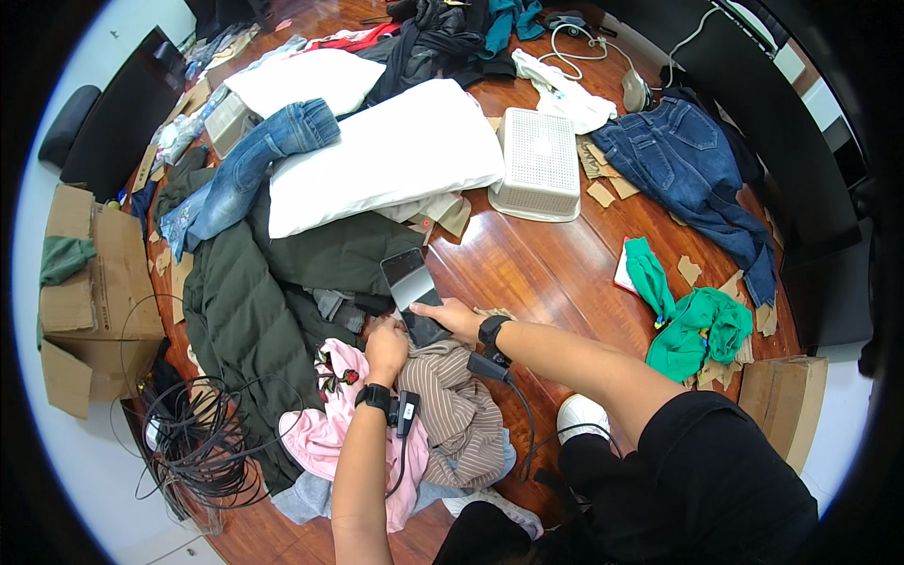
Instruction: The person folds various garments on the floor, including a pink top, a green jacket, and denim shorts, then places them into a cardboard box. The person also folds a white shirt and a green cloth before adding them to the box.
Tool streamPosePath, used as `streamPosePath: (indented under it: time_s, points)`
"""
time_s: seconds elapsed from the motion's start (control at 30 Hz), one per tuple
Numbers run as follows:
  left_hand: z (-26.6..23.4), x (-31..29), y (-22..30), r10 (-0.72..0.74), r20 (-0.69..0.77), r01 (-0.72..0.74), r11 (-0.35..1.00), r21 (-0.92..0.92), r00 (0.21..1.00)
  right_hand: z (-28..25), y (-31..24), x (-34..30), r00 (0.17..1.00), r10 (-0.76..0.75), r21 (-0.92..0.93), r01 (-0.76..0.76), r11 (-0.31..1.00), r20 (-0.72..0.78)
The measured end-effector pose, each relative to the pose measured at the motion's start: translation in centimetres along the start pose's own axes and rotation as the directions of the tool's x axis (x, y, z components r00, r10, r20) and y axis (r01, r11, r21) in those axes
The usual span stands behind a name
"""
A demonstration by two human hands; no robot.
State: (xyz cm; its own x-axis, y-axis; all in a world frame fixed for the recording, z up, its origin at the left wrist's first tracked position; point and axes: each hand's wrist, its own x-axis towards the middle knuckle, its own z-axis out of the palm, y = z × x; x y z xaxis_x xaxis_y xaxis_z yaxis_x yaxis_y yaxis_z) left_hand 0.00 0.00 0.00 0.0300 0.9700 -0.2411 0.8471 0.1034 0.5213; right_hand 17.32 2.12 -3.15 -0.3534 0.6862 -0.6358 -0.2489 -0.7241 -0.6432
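Observation:
My right hand (448, 316) grips a dark smartphone (411, 280), its glossy screen tilted up toward me. Just to its left and lower, my left hand (385, 350) reaches down into the clothes with curled fingers; what they hold, if anything, is hidden. Beneath the hands lie a pink garment (320, 427) and a brown striped garment (459, 411). A dark green padded jacket (240, 325) spreads out to the left. Small grey fabric (335, 306) shows beside my left fingers. Each wrist wears a black strap with a cabled device.
A white pillow (395, 151), blue jeans (247, 162) and an upturned beige basket (538, 160) lie ahead. Darker jeans (673, 155) and a green garment (702, 334) are at right. At left are a cardboard box (108, 282) and coiled black cable (202, 452). Cardboard scraps litter the wooden floor.

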Motion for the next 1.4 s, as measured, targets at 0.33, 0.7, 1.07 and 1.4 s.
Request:
streamPosePath:
  time_s: [0.33, 0.7, 1.07, 1.4]
  points:
    - [-0.1, 0.1, 0.2, 0.002, -0.017, -0.003, 1.000, -0.026, 1.000, 0.1, 0.2, 0.1, 0.998, -0.062, 0.040, 0.062, 0.997, -0.005]
    - [0.0, 0.0, 0.0, -0.008, 0.002, 0.008, 1.000, -0.026, 1.000, 0.1, 0.3, 0.0, 0.997, -0.077, 0.034, 0.076, 0.997, 0.020]
    - [-0.2, -0.2, 0.3, 0.023, -0.012, -0.024, 0.999, -0.034, 1.000, 0.2, 0.1, -0.3, 0.997, -0.072, 0.052, 0.071, 0.996, 0.017]
    - [0.0, -0.2, 0.1, 0.018, -0.011, -0.018, 1.000, -0.019, 1.000, 0.3, 0.0, -0.6, 0.998, -0.059, 0.053, 0.058, 0.997, 0.018]
